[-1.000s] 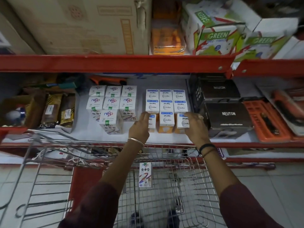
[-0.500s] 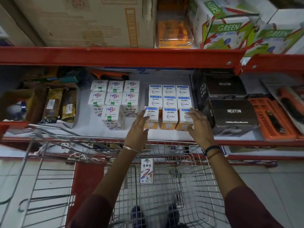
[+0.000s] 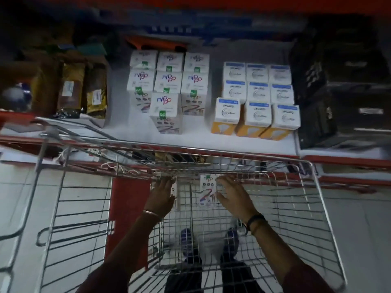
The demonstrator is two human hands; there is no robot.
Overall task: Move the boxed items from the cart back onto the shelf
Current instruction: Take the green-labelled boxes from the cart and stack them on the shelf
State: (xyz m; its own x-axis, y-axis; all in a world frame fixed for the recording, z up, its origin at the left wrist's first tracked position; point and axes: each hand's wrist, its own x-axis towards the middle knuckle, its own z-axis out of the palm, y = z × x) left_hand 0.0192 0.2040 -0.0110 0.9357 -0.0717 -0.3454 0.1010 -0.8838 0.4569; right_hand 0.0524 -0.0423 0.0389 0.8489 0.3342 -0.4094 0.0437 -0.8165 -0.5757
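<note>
both hands are down inside the wire cart [image 3: 313, 199], at its far end next to the shelf [image 3: 196, 134]. the right hand [image 3: 234, 199] is spread open, fingers loose, just beside a white boxed item [image 3: 207, 192] that stands against the cart's far wall; it touches or nearly touches the box's right edge but has not closed on it. the left hand [image 3: 161, 195] is also open, fingers pointing toward the far wall, and a second pale box or card seems to sit just by its fingertips, though blur makes that uncertain.

on the shelf, the matching nippo boxes [image 3: 167, 85] stand in rows toward the middle, one box forward near the front edge, and the blue-topped bulb boxes [image 3: 257, 98] stand in three rows to their right.

the step in hand looks like picking up the last nippo box. it would go best by closing thumb and fingers across the box's narrow sides, lifting it straight up clear of the cart's rim, then setting it beside the forward box at the shelf's front edge, label facing the same way.

motion blur smears the whole view. the box's lower part is hidden by mesh, the shelf's right side is too dark to read, and the shelf above is cut off.
</note>
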